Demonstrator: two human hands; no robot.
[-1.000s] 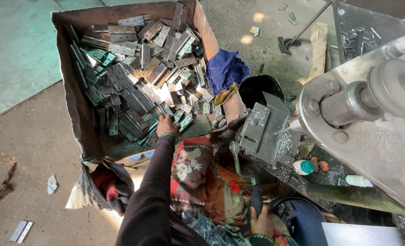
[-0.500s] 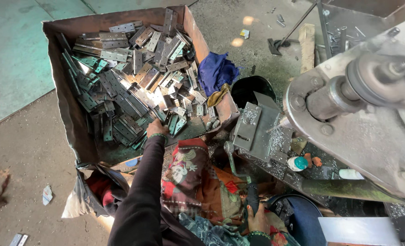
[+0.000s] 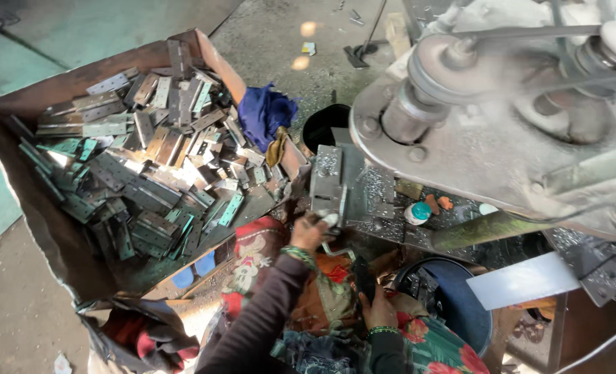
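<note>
left hand [image 3: 310,232] sits at centre frame, fingers curled around a small metal piece [image 3: 331,220], right against the lower edge of the grey metal block [image 3: 327,180] on the machine bed. exact shape of the piece is not readable, it is partly hidden by the fingers. one green bangle [image 3: 295,255] on that wrist, dark sleeve below it.

right hand [image 3: 377,310] is lower centre, resting down on the patterned cloth on the lap, beside the rim of the blue bucket [image 3: 460,305]. fingers point up-frame; cannot tell whether they grip anything. one green bangle on that wrist too.

one big rusty metal bin [image 3: 38,228] fills the left half of the frame, tilted toward the person. it holds a heap of flat hinge plates [image 3: 149,173], grey and green-tinted, too many and too overlapped to count, dozens at least. one blue rag [image 3: 265,114] hangs over the bin's right wall at upper centre.

one machine [image 3: 502,125] takes the upper right: one large round housing with one shaft stub sticking out. one small teal-capped bottle [image 3: 416,212] stands on the bed just right of centre, with metal shavings around it. one black bucket [image 3: 325,128] sits on the floor behind the block.
</note>
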